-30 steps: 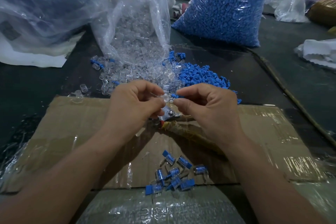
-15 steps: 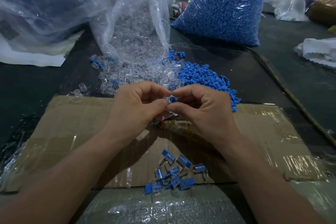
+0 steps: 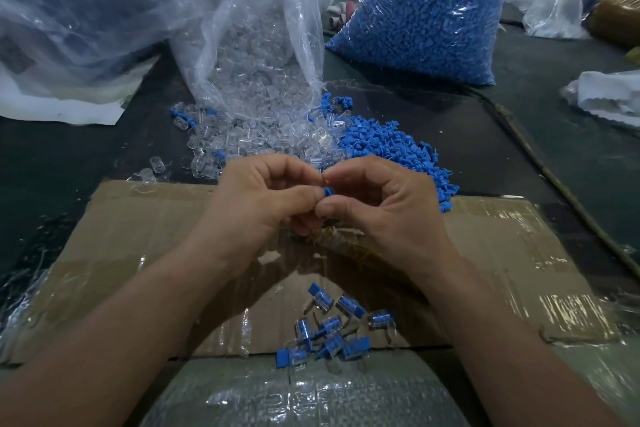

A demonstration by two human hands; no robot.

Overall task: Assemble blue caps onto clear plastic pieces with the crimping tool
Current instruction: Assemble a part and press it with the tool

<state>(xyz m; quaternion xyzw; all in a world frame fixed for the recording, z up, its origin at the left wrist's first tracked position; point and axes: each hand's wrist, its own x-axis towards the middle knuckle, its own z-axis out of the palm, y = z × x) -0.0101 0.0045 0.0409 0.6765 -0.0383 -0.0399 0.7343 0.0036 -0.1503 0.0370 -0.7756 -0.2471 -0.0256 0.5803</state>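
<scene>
My left hand (image 3: 263,201) and my right hand (image 3: 384,208) meet fingertip to fingertip above the cardboard sheet (image 3: 138,253). Between the thumbs sits a small blue cap (image 3: 329,191); the clear piece it goes with is mostly hidden by my fingers. Loose clear plastic pieces (image 3: 249,142) spill from an open bag just beyond my hands, beside a heap of loose blue caps (image 3: 391,152). Several finished capped pieces (image 3: 332,329) lie on the cardboard between my forearms. The crimping tool is hidden under my hands.
A full bag of blue caps (image 3: 426,10) stands at the back right. A large clear bag (image 3: 86,10) fills the back left. White cloth (image 3: 609,94) lies at the right edge. A thin stick (image 3: 554,180) runs diagonally across the dark table on the right.
My hands have closed together and the blue cap has come up between both thumbs. The metal tool part seen under them a second ago is now covered.
</scene>
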